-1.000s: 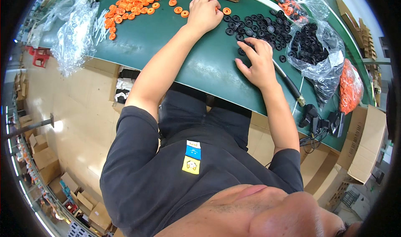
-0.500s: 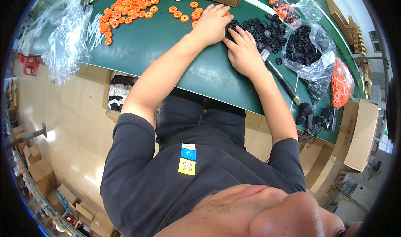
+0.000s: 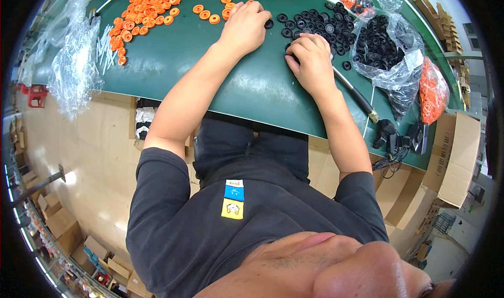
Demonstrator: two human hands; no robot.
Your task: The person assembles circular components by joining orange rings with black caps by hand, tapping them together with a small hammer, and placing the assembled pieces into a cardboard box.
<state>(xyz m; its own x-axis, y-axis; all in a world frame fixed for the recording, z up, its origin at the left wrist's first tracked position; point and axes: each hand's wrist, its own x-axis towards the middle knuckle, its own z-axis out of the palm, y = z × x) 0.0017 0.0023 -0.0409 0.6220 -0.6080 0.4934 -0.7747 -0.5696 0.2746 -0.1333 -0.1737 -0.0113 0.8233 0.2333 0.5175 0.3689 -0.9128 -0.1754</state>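
Showing bent fingers [image 3: 257, 9], left hand [image 3: 244, 29] sits by orange discs [image 3: 214, 19], right hand [image 3: 313, 61] by black discs [image 3: 313, 25], grips unclear.

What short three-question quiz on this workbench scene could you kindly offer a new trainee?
1. Which hand is nearer the orange discs?
2. True or false: a black-handled tool lies to the right of the right hand.
3. Which lies nearest the clear bag of black discs: a) white sticks, b) bag of orange pieces, c) red stool?

Key: 1. The left hand; 2. True; 3. b.
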